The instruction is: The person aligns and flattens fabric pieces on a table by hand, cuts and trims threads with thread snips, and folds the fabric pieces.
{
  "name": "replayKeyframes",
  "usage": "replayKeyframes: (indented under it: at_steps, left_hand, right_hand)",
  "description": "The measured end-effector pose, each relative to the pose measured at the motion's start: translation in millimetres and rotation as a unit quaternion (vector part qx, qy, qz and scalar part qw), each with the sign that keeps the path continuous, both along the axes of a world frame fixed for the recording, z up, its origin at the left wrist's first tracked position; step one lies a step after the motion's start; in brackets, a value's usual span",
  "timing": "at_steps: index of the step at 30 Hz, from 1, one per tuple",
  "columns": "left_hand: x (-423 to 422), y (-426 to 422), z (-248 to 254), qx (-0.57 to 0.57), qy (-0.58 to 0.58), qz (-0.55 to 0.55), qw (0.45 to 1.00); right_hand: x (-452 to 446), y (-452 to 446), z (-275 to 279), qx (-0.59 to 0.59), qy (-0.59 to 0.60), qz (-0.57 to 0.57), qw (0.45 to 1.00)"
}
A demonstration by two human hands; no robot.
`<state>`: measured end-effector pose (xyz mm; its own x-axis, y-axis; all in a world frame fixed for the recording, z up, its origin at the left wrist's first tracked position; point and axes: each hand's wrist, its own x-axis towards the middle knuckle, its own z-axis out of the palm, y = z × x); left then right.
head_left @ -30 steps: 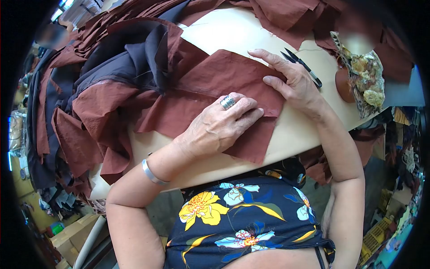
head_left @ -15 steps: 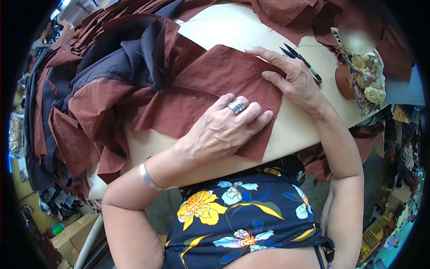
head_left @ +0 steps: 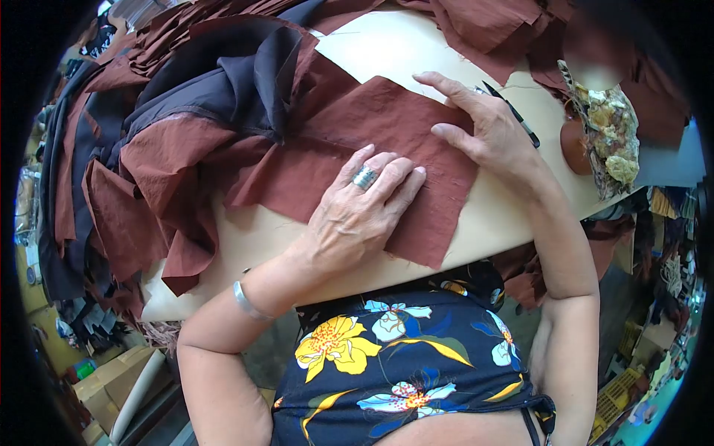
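A reddish-brown cloth panel (head_left: 439,201) with a seam across it lies flat on the pale tabletop (head_left: 256,238). My left hand (head_left: 357,201), with a silver ring, rests on its lower part, fingers slightly apart and pointing up and right. My right hand (head_left: 483,126) is at the panel's upper right edge, thumb and index finger spread wide, holding nothing. Just beyond it lie black-handled snips (head_left: 513,115), partly hidden by that hand. Dark navy cloth (head_left: 253,82) is bunched on the panel's left side, joined to more brown cloth.
Piled brown and navy cloth (head_left: 71,171) hangs over the table's left side. More brown cloth (head_left: 491,33) lies at the back. A rough, crusted object (head_left: 611,134) stands at the right. Cardboard boxes (head_left: 111,386) and a yellow crate (head_left: 617,401) are below.
My left hand has slid left and slightly up across the panel, and its fingers have straightened from a more curled pose. My right hand stays near the edge, its fingers still spread.
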<state>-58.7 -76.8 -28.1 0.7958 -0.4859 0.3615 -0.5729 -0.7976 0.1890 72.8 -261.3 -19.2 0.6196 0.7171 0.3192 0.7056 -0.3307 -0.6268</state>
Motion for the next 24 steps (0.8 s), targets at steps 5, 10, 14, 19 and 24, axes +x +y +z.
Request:
replayKeyframes:
  at_steps: [5, 10, 14, 19, 24]
  left_hand:
    - [0.2, -0.3, -5.1, 0.018, 0.019, -0.011, 1.0]
    - [-3.6, -8.8, 11.8, 0.108, -0.001, -0.007, 0.994]
    - [-3.2, -9.3, 14.5, 0.126, 0.004, -0.019, 0.992]
    - [-5.7, -5.5, 1.5, 0.038, 0.01, -0.006, 0.999]
    - [-4.0, 9.6, 8.8, -0.022, 0.015, 0.006, 1.0]
  right_hand:
    - [2.9, 1.8, -9.5, 0.027, -0.019, 0.024, 0.999]
    - [1.6, 0.5, -8.6, 0.03, -0.014, 0.022, 0.999]
    - [0.6, -0.5, -8.4, 0.022, 0.017, 0.013, 1.0]
    - [3.9, -3.6, -14.5, 0.061, -0.001, 0.03, 0.998]
    - [5.9, -6.6, 0.8, -0.021, 0.067, 0.025, 0.997]
